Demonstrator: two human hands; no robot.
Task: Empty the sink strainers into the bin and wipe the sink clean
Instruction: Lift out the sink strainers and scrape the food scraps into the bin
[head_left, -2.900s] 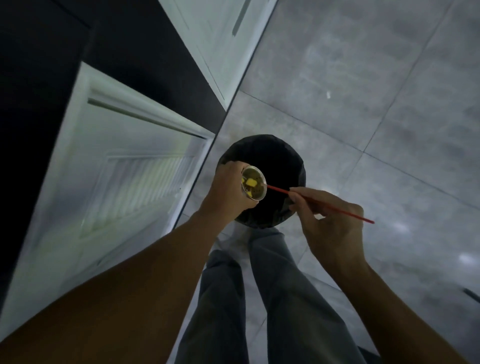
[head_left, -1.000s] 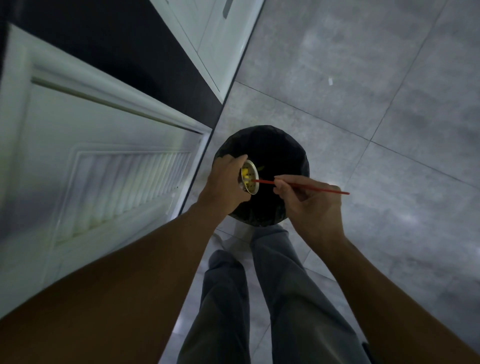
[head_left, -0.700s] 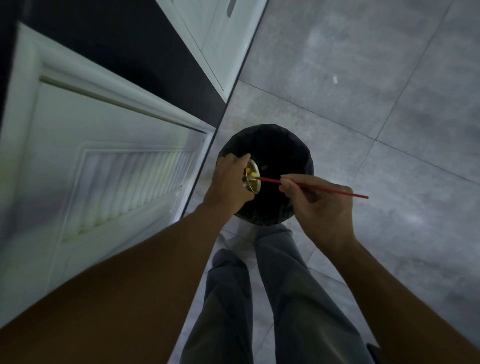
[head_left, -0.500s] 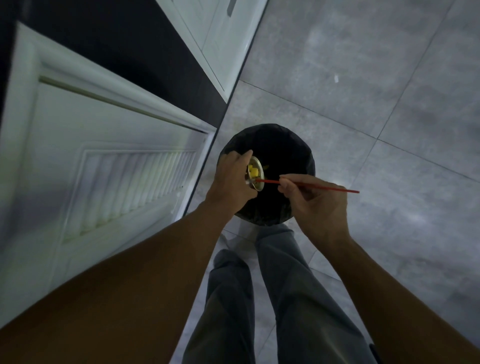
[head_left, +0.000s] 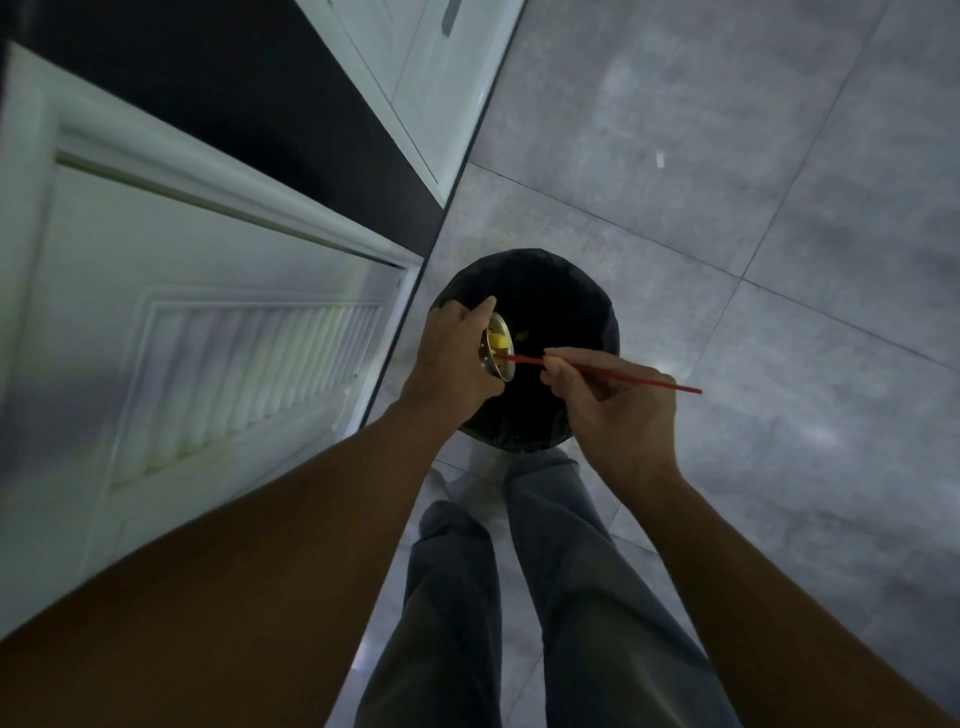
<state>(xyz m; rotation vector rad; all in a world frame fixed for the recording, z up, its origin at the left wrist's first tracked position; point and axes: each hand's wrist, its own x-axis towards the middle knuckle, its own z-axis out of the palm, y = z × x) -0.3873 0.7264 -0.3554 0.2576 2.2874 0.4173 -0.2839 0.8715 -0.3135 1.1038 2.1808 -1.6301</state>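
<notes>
Fingers (head_left: 475, 312) of the left hand (head_left: 449, 364) curl round the back of a small round metal sink strainer (head_left: 500, 349), gripping it tilted on edge, its open face turned to the right over the bin. Left of that hand, a white louvred cabinet door (head_left: 208, 338) stands open; its near edge comes close to the wrist, with only a narrow strip of floor between door and bin. Inside the strainer sit yellow food scraps (head_left: 498, 340), and the tip of a thin red stick (head_left: 623, 378) reaches into its bowl among them. The right hand (head_left: 618, 410) pinches this stick between thumb and curled fingertips near its front part, and the rest of the stick juts out to the right past the knuckles. Beneath both hands stands a round bin lined with a black bag (head_left: 605, 317), its mouth wide open; a small yellowish bit shows against the dark liner just right of the strainer's rim. Grey trouser legs (head_left: 561, 571) stand right behind the bin. To the right, large grey floor tiles (head_left: 753, 208) spread out, giving ample room on that side.
</notes>
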